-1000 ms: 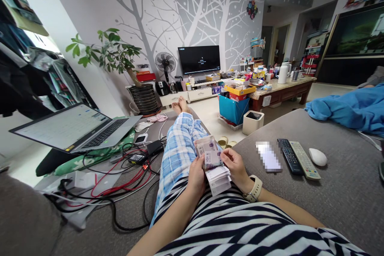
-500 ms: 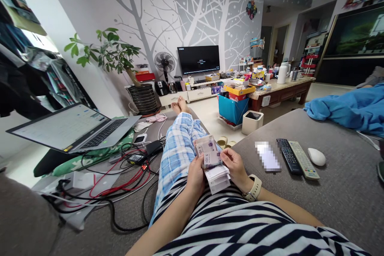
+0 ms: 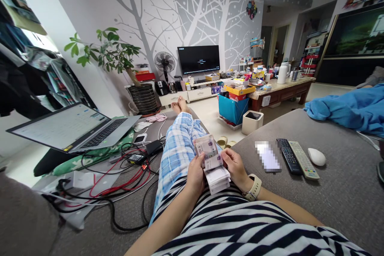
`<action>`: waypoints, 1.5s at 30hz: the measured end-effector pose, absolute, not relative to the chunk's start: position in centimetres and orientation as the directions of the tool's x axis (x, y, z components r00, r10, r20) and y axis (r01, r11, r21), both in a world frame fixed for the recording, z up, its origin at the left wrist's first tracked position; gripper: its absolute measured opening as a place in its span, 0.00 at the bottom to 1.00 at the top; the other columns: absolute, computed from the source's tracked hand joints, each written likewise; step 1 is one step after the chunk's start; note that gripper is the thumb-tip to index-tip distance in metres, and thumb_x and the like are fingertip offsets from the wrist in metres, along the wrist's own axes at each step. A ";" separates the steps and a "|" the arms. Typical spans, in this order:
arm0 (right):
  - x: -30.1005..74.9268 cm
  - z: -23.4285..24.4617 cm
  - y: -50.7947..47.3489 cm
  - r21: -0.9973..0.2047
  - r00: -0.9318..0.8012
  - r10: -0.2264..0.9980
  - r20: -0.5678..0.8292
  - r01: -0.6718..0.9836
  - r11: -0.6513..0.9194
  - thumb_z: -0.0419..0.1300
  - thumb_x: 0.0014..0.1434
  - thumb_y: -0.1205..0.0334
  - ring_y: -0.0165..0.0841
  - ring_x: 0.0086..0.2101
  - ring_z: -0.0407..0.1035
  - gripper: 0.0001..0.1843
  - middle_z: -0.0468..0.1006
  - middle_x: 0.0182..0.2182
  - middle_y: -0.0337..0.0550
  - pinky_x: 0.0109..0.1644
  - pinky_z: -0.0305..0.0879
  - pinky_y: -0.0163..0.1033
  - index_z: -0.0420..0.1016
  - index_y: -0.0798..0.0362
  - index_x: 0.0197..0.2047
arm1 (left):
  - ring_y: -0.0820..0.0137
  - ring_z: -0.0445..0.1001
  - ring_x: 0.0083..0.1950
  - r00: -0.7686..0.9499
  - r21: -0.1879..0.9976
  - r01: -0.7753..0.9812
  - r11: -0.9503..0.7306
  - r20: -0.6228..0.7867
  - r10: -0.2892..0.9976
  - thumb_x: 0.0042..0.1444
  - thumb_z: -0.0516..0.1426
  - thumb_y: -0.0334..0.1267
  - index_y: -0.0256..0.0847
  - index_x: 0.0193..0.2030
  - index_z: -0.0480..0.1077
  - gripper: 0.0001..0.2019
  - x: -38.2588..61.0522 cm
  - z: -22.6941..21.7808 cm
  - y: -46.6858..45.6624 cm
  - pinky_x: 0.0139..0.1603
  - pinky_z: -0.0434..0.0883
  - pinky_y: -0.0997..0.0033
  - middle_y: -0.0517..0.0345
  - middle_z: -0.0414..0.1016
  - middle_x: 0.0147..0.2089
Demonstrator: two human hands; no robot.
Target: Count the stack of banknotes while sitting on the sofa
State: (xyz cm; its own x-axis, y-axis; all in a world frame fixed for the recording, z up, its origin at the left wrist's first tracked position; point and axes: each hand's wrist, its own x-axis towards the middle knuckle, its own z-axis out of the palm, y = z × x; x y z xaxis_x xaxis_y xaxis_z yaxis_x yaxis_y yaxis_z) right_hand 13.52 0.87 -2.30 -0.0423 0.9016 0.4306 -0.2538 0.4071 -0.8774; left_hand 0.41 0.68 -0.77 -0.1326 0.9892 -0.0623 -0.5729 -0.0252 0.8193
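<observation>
Head view: one wad of banknotes (image 3: 207, 148) sits between the left hand (image 3: 195, 174) and the right hand (image 3: 235, 166). The left is closed on the wad's left edge, thumb on top; the right pinches a note at its right edge. More notes show in layers just below the grips; their number cannot be told. Farther right lie two remotes (image 3: 303, 160) and one mouse (image 3: 316, 157); left, one laptop (image 3: 105, 134); beyond, one fan (image 3: 165, 63) and one television (image 3: 198, 60).

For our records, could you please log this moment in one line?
left hand: grips banknotes | right hand: pinches banknote edge | sofa, right: black remote, beige remote, white mouse | left: laptop
</observation>
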 end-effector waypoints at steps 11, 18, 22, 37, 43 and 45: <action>13.1 -2.8 1.3 -0.881 -0.012 0.908 0.418 -0.251 0.402 0.61 0.58 0.46 0.28 0.21 0.60 0.20 0.68 0.18 0.34 0.29 0.58 0.35 0.67 0.52 0.25 | 0.61 0.81 0.37 -0.098 0.816 -0.578 -0.022 -0.043 0.994 0.50 0.61 0.37 0.34 0.46 0.72 0.16 0.5 -0.9 0.6 0.47 0.76 0.57 0.49 0.82 0.38; 20.8 -2.7 5.4 -0.909 0.224 0.891 0.394 0.241 0.341 0.56 0.62 0.51 0.35 0.33 0.68 0.13 0.75 0.30 0.42 0.39 0.64 0.38 0.71 0.52 0.35 | 0.64 0.80 0.34 -0.088 0.835 -0.550 0.034 -0.099 0.991 0.48 0.63 0.35 0.36 0.46 0.73 0.17 0.2 -0.3 0.3 0.43 0.76 0.64 0.53 0.82 0.35; 31.5 -4.8 5.7 -0.841 0.482 0.818 0.314 0.541 0.004 0.63 0.55 0.62 0.48 0.51 0.64 0.08 0.73 0.45 0.59 0.56 0.57 0.49 0.73 0.56 0.38 | 0.63 0.81 0.34 -0.132 0.849 -0.527 0.035 -0.123 0.984 0.50 0.60 0.34 0.35 0.45 0.73 0.14 0.5 0.1 0.3 0.42 0.77 0.63 0.52 0.82 0.34; 37.9 -12.4 6.7 -0.335 0.654 0.726 0.214 0.747 -0.574 0.61 0.57 0.57 0.56 0.52 0.68 0.24 0.72 0.49 0.71 0.50 0.65 0.52 0.71 0.66 0.51 | 0.62 0.81 0.36 -0.113 0.869 -0.492 0.055 -0.126 0.986 0.51 0.61 0.34 0.35 0.45 0.73 0.14 0.8 0.4 -0.1 0.43 0.77 0.63 0.51 0.82 0.36; 40.2 -9.9 8.4 -0.543 0.679 0.733 0.032 0.628 -0.558 0.66 0.48 0.55 0.56 0.47 0.73 0.29 0.77 0.44 0.72 0.45 0.68 0.51 0.72 0.65 0.50 | 0.62 0.81 0.35 -0.110 0.856 -0.515 0.049 -0.122 0.986 0.50 0.60 0.34 0.35 0.45 0.72 0.14 1.0 0.3 0.0 0.42 0.77 0.62 0.51 0.81 0.34; 39.8 -8.2 9.1 -0.650 0.623 0.781 0.039 0.610 -0.454 0.67 0.48 0.53 0.47 0.41 0.76 0.27 0.80 0.42 0.62 0.40 0.69 0.44 0.72 0.58 0.48 | 0.62 0.81 0.35 -0.103 0.856 -0.515 0.052 -0.122 0.987 0.50 0.60 0.34 0.35 0.45 0.72 0.14 1.0 0.2 0.2 0.42 0.77 0.62 0.51 0.81 0.35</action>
